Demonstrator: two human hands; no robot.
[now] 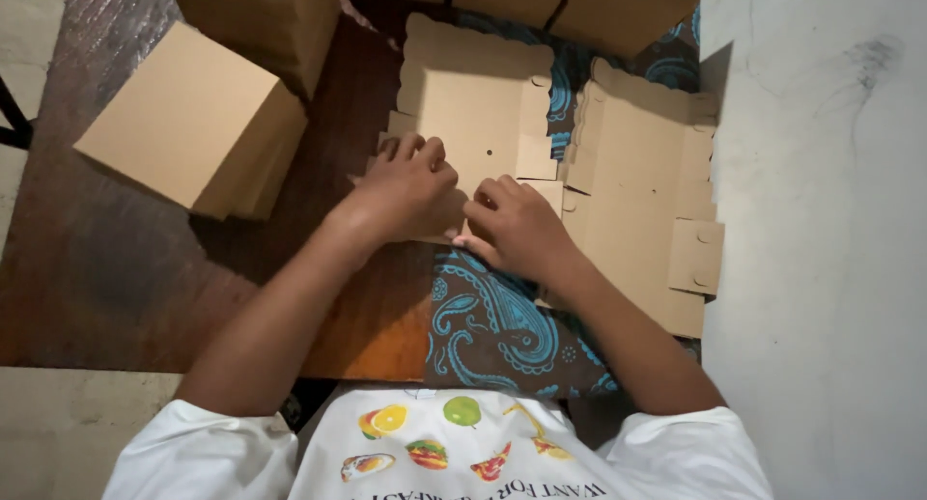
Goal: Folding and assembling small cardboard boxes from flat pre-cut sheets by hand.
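Observation:
A flat, die-cut brown cardboard box blank (478, 95) lies on the dark wooden table (116, 268) in front of me. My left hand (410, 186) presses on its near left edge, fingers curled over a flap. My right hand (517, 230) pinches the near edge of the same blank just to the right, thumb and fingers closed on the cardboard. The two hands almost touch.
A second flat blank (642, 201) lies to the right on a blue paisley cloth (492, 326). A stack of folded boxes (198, 119) sits at the left, more cardboard boxes (541, 3) at the back. A grey wall (821, 220) bounds the right side.

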